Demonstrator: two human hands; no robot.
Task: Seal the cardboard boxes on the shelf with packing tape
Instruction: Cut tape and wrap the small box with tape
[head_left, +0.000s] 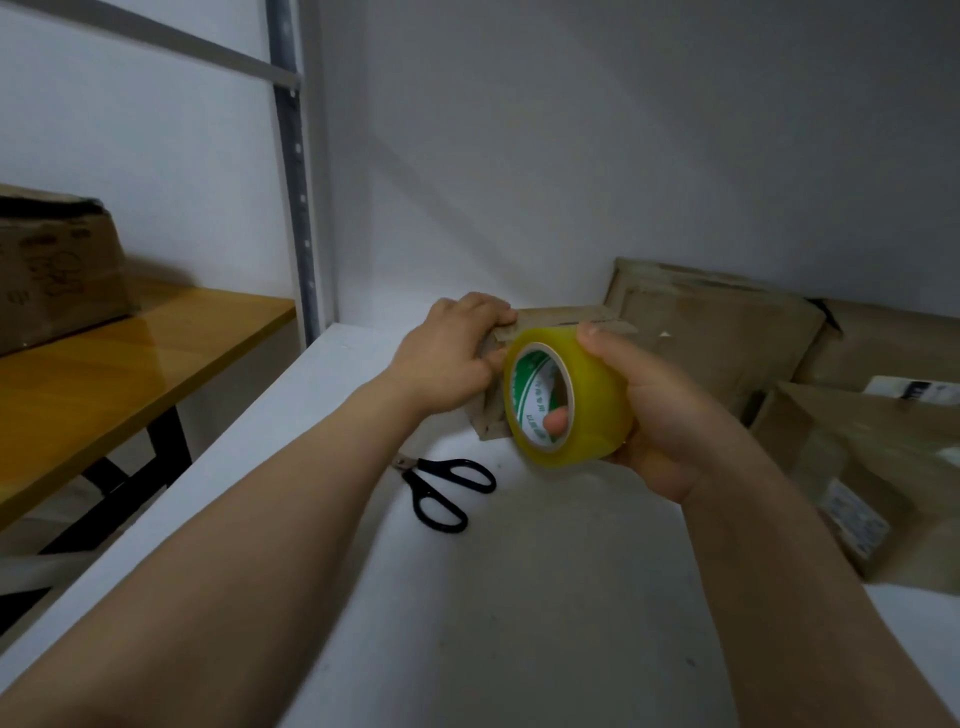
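— Tape roll (592, 395): who's holding it?
— Right hand (670, 421) is gripping it, one finger through the core. Left hand (452, 353) is clasping the small cardboard box (569, 315) sitting on the white shelf (519, 597).

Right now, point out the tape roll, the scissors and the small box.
tape roll (597, 395), head view, outer yellow band.
scissors (417, 482), head view, where the black handles join.
small box (561, 317), head view, top face.
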